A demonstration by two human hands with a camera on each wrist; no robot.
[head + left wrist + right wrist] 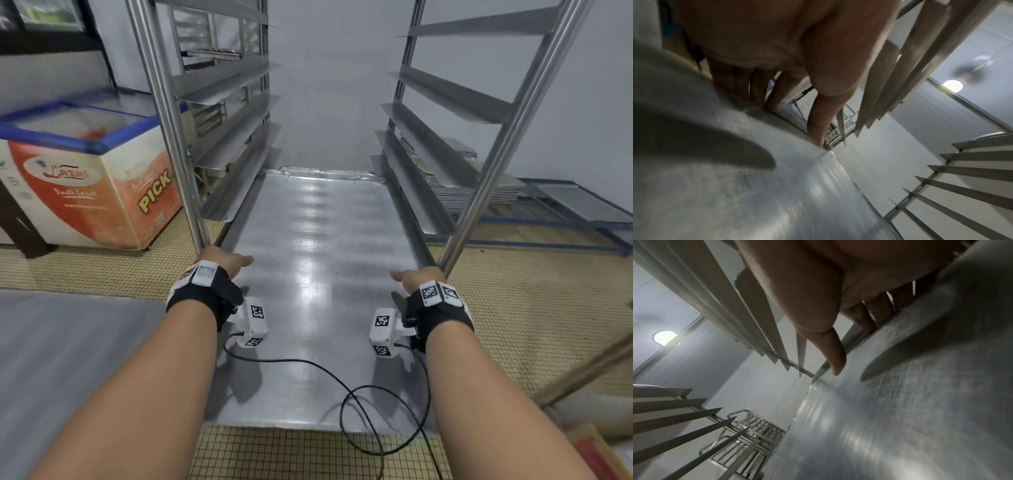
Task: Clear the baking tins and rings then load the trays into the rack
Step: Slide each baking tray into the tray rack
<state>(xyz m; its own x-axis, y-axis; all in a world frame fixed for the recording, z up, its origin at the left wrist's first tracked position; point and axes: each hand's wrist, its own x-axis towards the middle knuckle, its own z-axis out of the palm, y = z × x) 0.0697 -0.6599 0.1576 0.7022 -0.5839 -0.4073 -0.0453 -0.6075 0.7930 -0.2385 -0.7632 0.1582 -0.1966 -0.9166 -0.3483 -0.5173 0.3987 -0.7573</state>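
A large flat steel tray (318, 274) lies level between the side runners of the steel rack (164, 102), its far end deep inside and its near end sticking out toward me. My left hand (226, 262) grips the tray's left edge beside the rack's front left post. In the left wrist view the thumb (822, 116) lies on top of the tray (756, 194) and the fingers curl under its edge. My right hand (416, 279) grips the right edge by the front right post the same way, with the thumb (834, 356) on the tray (900, 418). No tins or rings show.
A chest freezer (85, 171) stands left of the rack. More trays (479, 192) are stacked on a low blue frame at the right. A steel table top (68, 359) lies at my lower left. Wrist-camera cables (359, 404) loop over the tray's near end. The floor is tiled.
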